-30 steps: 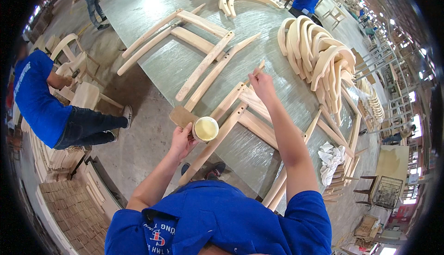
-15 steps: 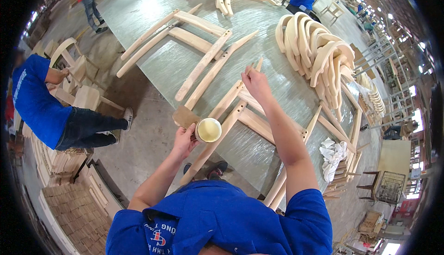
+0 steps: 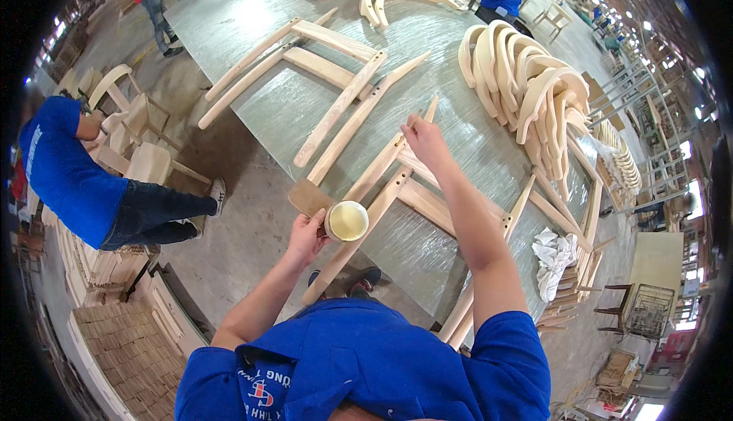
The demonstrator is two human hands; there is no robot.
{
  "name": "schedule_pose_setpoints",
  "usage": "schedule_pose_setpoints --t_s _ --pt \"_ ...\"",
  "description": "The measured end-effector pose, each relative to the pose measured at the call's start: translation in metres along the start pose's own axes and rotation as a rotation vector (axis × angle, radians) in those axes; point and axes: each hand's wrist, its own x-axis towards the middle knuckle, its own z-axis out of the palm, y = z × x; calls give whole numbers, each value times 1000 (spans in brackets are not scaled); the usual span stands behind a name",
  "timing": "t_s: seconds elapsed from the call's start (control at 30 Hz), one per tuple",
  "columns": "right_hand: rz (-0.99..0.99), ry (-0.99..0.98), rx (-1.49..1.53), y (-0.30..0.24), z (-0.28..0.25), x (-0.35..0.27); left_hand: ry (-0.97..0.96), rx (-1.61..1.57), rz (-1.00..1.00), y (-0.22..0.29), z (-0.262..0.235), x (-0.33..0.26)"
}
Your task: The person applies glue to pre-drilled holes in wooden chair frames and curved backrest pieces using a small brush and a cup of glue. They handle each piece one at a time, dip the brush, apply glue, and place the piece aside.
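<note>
My left hand (image 3: 307,238) grips a small round cup (image 3: 348,221) of pale yellow liquid. A flat brown piece (image 3: 308,197) sticks out beyond the same hand, beside the cup. My right hand (image 3: 424,140) is closed in a pinch over the near wooden chair frame (image 3: 347,250), close to the holes at its upper joint; whatever it pinches is too small or hidden to make out. Dark dowel holes show on the frame's legs, and crossbars join them. Farther left, a second pale wooden frame (image 3: 330,67) lies on the film-covered table (image 3: 263,127).
Curved wooden parts (image 3: 527,77) are heaped at the table's right. A white cloth (image 3: 553,261) lies near its right edge, beside more frame pieces. At the left a co-worker in a blue shirt (image 3: 69,169) bends over chairs. Stacked wood strips (image 3: 126,352) stand at the lower left.
My right hand has dipped slightly toward the frame's joint. The cup in my left hand has shifted a little right. The whole view has moved slightly.
</note>
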Motion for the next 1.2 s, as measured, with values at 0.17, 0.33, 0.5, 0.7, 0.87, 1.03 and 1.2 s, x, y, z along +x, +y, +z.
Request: schedule_pose_setpoints --t_s 0.17,0.33,0.5,0.7,0.87,1.03,1.2 --pt "301 270 368 28 4 -25 -11 28 -12 1 -3 -1" --pt "490 588 1073 44 25 -75 35 5 -15 -1 3 -4" --pt "647 718 1453 44 60 -109 -58 72 -3 -4 5 1" --pt "770 829 1565 34 68 -110 -40 134 -15 -3 7 -4" --pt "792 839 1549 32 71 -112 -37 136 -43 -2 0 -8" --pt "754 849 1540 31 69 -116 -61 73 -20 -2 0 -4" --pt "629 707 1481 -10 39 -129 -14 179 100 17 -6 12"
